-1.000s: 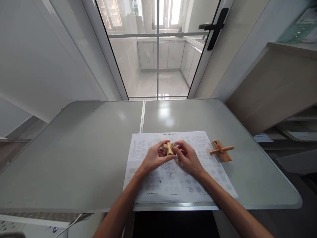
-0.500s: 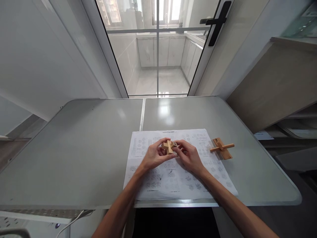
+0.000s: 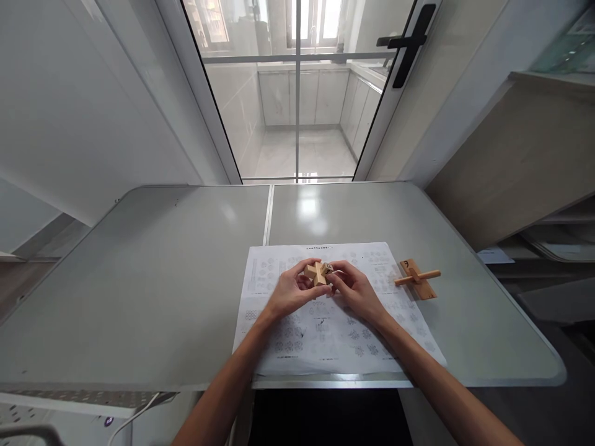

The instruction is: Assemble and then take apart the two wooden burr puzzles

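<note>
Between my two hands is a small wooden burr puzzle [image 3: 318, 273] made of crossing light-coloured bars, raised over a printed sheet. My left hand [image 3: 292, 290] closes round its left side, the thumb along the near edge. From the right, my right hand [image 3: 356, 286] grips a bar end that carries a dark mark. Some fingertips are hidden behind the wood. Beneath both hands lies the white paper [image 3: 269, 334], covered with small printed diagrams.
Right of the paper a flat wooden piece with a stick through it [image 3: 418, 279] rests on the grey table [image 3: 139, 291]. A glass door [image 3: 320, 111] with a black handle [image 3: 409, 43] stands beyond the far edge. Shelves [image 3: 548, 241] are at the right.
The wooden puzzle has turned slightly in my hands, and its marked bar end shows at a different angle. My right fingers have shifted a little. The flat piece stays put.
</note>
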A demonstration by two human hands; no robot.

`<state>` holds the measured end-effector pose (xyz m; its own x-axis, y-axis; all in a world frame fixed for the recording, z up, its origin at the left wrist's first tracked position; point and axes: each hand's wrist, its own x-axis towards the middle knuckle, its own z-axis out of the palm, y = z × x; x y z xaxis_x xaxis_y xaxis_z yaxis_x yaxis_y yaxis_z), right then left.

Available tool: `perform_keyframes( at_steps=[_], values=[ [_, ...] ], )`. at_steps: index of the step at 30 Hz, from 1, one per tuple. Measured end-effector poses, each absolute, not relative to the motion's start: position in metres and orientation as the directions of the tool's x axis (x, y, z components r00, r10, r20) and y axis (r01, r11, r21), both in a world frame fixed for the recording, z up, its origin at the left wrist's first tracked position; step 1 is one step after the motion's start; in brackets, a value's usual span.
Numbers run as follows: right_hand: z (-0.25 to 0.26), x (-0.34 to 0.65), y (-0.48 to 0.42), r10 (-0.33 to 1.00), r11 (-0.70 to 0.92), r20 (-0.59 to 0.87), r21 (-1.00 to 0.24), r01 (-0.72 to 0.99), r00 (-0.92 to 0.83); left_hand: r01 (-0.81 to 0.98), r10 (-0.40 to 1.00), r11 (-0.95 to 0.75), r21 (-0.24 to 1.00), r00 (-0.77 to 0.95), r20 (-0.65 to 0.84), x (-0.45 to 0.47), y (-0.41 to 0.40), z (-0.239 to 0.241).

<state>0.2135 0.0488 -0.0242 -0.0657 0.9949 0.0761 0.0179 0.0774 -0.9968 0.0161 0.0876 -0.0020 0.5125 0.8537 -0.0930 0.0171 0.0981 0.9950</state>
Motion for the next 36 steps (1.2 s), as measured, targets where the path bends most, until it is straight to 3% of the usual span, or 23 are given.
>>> perform_keyframes(
  at_steps=[21, 36],
  values=[
    [-0.0246, 0.2092, 0.0473, 0.995, 0.071, 0.079, -0.991, -0.114, -0.068, 0.011, 0.861, 0.152, 0.988, 0.490, -0.138, 0.0139, 0.0886, -0.0013],
    [-0.0212, 0.2080, 0.0483, 0.994, 0.066, 0.078, -0.985, -0.162, -0.071, -0.051, 0.835, 0.130, 0.990, 0.543, -0.082, 0.0110, 0.0911, -0.0061]
  ],
)
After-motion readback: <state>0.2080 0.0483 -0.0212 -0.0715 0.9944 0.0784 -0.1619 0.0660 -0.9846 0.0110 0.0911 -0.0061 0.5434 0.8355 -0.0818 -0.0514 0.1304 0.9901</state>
